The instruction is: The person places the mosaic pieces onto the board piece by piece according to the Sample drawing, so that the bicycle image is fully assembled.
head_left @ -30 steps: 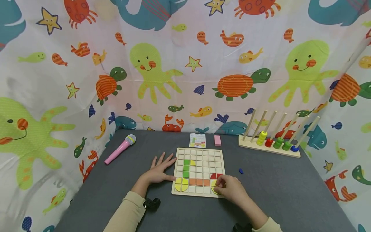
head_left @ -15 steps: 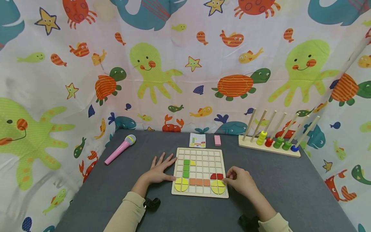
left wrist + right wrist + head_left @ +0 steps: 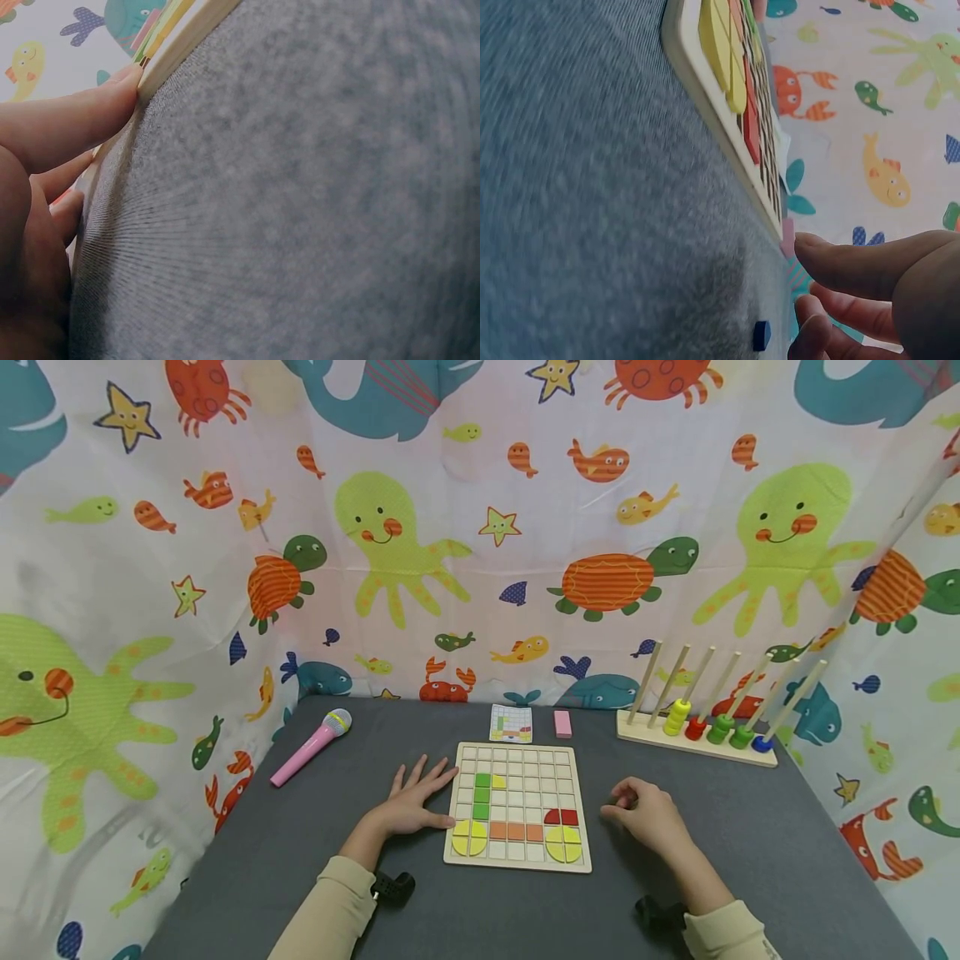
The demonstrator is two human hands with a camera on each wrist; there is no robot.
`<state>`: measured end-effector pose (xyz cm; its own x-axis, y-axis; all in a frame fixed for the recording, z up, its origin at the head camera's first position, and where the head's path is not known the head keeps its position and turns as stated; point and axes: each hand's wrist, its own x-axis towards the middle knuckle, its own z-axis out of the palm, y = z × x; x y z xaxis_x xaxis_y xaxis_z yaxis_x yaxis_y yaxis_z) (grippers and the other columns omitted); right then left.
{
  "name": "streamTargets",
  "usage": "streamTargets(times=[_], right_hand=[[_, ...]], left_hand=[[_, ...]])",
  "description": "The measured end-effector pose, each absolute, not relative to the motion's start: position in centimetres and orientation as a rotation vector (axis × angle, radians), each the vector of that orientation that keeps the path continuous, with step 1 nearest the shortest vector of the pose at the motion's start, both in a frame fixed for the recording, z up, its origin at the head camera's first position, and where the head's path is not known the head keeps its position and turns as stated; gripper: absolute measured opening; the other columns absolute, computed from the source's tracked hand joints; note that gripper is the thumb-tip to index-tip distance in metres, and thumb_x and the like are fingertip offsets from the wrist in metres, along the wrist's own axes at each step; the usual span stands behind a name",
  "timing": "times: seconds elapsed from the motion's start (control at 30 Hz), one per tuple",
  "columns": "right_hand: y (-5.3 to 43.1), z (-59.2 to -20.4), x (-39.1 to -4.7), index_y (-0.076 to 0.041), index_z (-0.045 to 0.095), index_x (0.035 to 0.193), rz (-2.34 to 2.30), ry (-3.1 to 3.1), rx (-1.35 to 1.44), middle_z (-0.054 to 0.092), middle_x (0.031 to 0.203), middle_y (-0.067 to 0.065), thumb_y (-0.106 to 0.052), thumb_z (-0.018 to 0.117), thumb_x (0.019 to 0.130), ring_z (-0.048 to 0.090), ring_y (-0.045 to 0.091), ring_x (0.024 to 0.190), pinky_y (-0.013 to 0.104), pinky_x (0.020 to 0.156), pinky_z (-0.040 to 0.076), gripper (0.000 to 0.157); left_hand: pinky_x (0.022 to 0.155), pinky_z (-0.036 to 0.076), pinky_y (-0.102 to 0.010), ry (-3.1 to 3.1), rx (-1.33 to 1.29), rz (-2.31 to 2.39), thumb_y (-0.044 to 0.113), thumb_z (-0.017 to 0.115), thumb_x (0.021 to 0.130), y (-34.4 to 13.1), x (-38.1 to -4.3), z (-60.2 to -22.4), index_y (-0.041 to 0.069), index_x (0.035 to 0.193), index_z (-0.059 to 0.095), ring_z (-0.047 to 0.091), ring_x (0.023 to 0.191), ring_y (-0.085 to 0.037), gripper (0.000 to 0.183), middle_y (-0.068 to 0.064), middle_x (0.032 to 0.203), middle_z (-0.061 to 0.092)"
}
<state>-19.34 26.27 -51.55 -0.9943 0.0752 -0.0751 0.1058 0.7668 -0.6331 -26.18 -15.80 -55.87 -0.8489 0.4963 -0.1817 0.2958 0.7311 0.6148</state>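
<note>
A wooden grid board (image 3: pixel 517 863) lies on the table bearing flat coloured pieces. My left hand (image 3: pixel 411 803) lies spread at its left side, thumb and index fingertips at the edge. On the grid are two yellow circles of quarter pieces, an orange row (image 3: pixel 515 832), a green column (image 3: pixel 482 794), a small yellow square (image 3: pixel 498 782) and red pieces (image 3: pixel 569 817). To the right of the board, my right hand (image 3: pixel 649 815) hovers with fingers loosely bent and nothing between them. A small blue piece (image 3: pixel 762 335) lies near its fingertips in the right wrist view; the hand hides it in the head view.
Behind the board lie a pattern card (image 3: pixel 512 723) and a pink block (image 3: pixel 562 724). A pink toy microphone (image 3: pixel 311 748) is at the back left. At the back right stands a peg rack (image 3: pixel 697 742) with coloured rings. A printed curtain (image 3: pixel 480 635) encloses the table.
My right hand has left the yellow circle at the board's lower right and moved right, over where the blue piece lay. The left hand has stayed put.
</note>
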Motion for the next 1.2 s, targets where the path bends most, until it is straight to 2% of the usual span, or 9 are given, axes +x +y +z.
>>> streamTargets(times=[0.2, 0.4, 0.53, 0.67, 0.9, 1.2], right_hand=[[27.4, -52.1, -19.6, -0.004, 0.066, 0.109, -1.022, 2.917, 0.198, 0.062, 0.087, 0.006, -0.027, 0.082, 0.085, 0.054, 0.021, 0.077, 0.032, 0.063, 0.041, 0.037], [28.4, -52.2, -19.8, 0.0, 0.062, 0.119, -0.971, 2.915, 0.272, 0.065, 0.096, 0.012, -0.029, 0.082, 0.085, 0.057, 0.025, 0.084, 0.041, 0.072, 0.048, 0.048], [28.6, -52.3, -19.7, 0.002, 0.064, 0.117, -0.906, 2.923, 0.308, 0.066, 0.097, 0.015, -0.03, 0.082, 0.084, 0.059, 0.027, 0.085, 0.046, 0.075, 0.05, 0.049], [28.7, -52.4, -19.8, 0.001, 0.066, 0.111, -0.877, 2.943, 0.306, 0.066, 0.095, 0.014, -0.03, 0.081, 0.085, 0.059, 0.026, 0.082, 0.045, 0.072, 0.05, 0.044], [28.5, -52.6, -19.7, -0.005, 0.071, 0.094, -0.864, 2.966, 0.3, 0.064, 0.082, 0.006, -0.028, 0.079, 0.088, 0.056, 0.022, 0.074, 0.036, 0.063, 0.042, 0.025], [28.4, -52.6, -19.8, -0.005, 0.072, 0.091, -0.872, 2.925, 0.302, 0.065, 0.08, 0.004, -0.025, 0.077, 0.09, 0.057, 0.021, 0.073, 0.036, 0.063, 0.043, 0.021]], left_hand=[[0.118, -0.022, -0.057, 2.596, 0.639, 0.852, 0.064, 0.072, 0.082, -15.9, -26.4, -56.1, 0.033, 0.162, 0.023, -0.017, 0.156, -0.027, 0.099, 0.007, 0.171, 0.008], [0.118, -0.022, -0.058, 2.597, 0.646, 0.842, 0.061, 0.073, 0.083, -15.8, -26.4, -56.1, 0.033, 0.162, 0.023, -0.017, 0.156, -0.027, 0.097, 0.008, 0.171, 0.008], [0.118, -0.021, -0.06, 2.589, 0.655, 0.846, 0.061, 0.073, 0.083, -15.7, -26.3, -55.8, 0.032, 0.162, 0.024, -0.016, 0.156, -0.03, 0.097, 0.004, 0.171, 0.009], [0.118, -0.019, -0.062, 2.596, 0.655, 0.853, 0.06, 0.073, 0.084, -15.6, -26.3, -55.4, 0.032, 0.161, 0.026, -0.014, 0.157, -0.031, 0.095, 0.004, 0.171, 0.011], [0.118, -0.02, -0.062, 2.602, 0.654, 0.842, 0.06, 0.073, 0.084, -15.7, -26.2, -55.2, 0.033, 0.161, 0.026, -0.015, 0.157, -0.03, 0.095, 0.004, 0.171, 0.011], [0.118, -0.02, -0.06, 2.595, 0.649, 0.854, 0.06, 0.073, 0.084, -15.9, -26.2, -55.7, 0.031, 0.162, 0.025, -0.015, 0.157, -0.03, 0.096, 0.004, 0.171, 0.009]])
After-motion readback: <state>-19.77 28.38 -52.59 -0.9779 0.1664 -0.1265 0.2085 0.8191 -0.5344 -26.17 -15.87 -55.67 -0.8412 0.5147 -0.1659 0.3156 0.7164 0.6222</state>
